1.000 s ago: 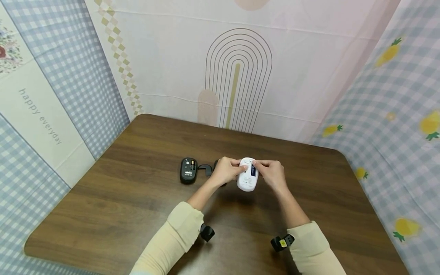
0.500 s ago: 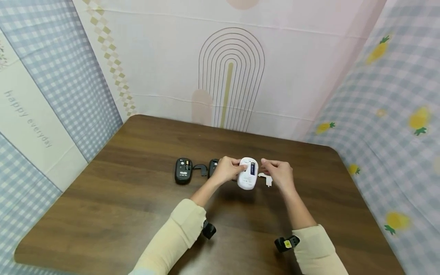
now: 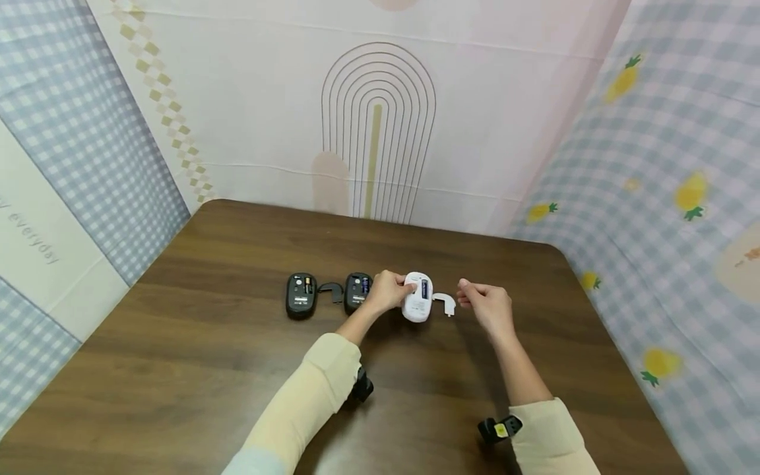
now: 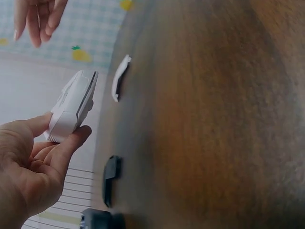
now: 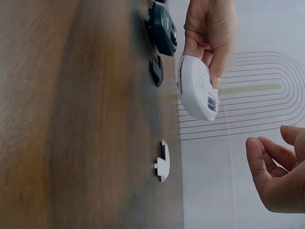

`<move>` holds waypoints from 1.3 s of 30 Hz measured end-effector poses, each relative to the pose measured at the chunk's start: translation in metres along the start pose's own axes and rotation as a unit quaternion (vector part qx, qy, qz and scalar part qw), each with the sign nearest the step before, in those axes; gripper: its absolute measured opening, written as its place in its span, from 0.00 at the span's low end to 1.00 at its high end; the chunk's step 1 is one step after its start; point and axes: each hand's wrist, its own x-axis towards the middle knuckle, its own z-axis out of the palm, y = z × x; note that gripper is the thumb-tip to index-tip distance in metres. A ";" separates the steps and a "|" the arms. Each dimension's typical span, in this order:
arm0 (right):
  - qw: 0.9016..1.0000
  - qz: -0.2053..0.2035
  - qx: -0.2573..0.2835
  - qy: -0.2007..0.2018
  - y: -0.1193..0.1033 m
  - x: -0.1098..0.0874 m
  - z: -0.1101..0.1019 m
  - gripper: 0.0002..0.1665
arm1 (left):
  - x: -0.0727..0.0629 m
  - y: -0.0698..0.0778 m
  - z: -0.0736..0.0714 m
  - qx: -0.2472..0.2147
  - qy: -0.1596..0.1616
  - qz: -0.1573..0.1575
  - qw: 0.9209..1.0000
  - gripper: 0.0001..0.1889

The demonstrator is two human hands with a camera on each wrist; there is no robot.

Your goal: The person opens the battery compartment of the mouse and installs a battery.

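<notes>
My left hand (image 3: 387,291) grips a white computer mouse (image 3: 417,310) by its left side, bottom side facing the head camera. A dark blue battery (image 3: 424,289) lies in the mouse's uncovered slot. In the left wrist view, the thumb and fingers pinch one end of the mouse (image 4: 71,107), which is held off the table. My right hand (image 3: 489,309) hovers to the right with loosely bent fingers and holds nothing, as the right wrist view also shows. Between the mouse and that hand, a white battery cover (image 3: 446,304) lies on the table.
Left of my hands, two upturned black mice, one at the far left (image 3: 301,297) and another nearer (image 3: 356,294), lie on the wooden table (image 3: 267,389) with batteries in them. A black cover (image 3: 334,290) lies between them. Another black cover (image 5: 157,70) shows in the right wrist view.
My right hand has come off the battery in the white mouse and moved right, uncovering the white cover to view. The left hand keeps its grip. The head view has turned right.
</notes>
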 end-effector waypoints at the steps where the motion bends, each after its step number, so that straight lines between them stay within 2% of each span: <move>1: 1.000 0.001 -0.004 0.000 0.001 -0.001 -0.001 0.27 | 0.001 -0.001 0.000 0.003 0.001 -0.001 1.000 0.13; 10: 1.000 0.008 0.006 0.001 0.005 -0.002 -0.004 0.26 | 0.006 -0.008 0.005 0.054 0.014 0.009 0.998 0.10; 19: 0.999 0.009 0.033 0.005 0.008 -0.001 -0.009 0.24 | 0.009 -0.010 0.011 0.139 0.023 0.010 0.990 0.09; 29: 0.999 0.017 0.050 0.008 0.013 -0.004 -0.006 0.23 | 0.006 -0.015 0.017 0.141 0.025 0.003 0.990 0.10; 35: 0.999 0.016 0.052 0.004 0.017 -0.004 -0.007 0.23 | 0.007 -0.014 0.022 0.163 0.045 0.017 0.985 0.11; 39: 0.999 0.016 0.049 0.005 0.019 -0.005 -0.008 0.22 | 0.006 -0.014 0.026 0.173 0.046 0.018 0.984 0.10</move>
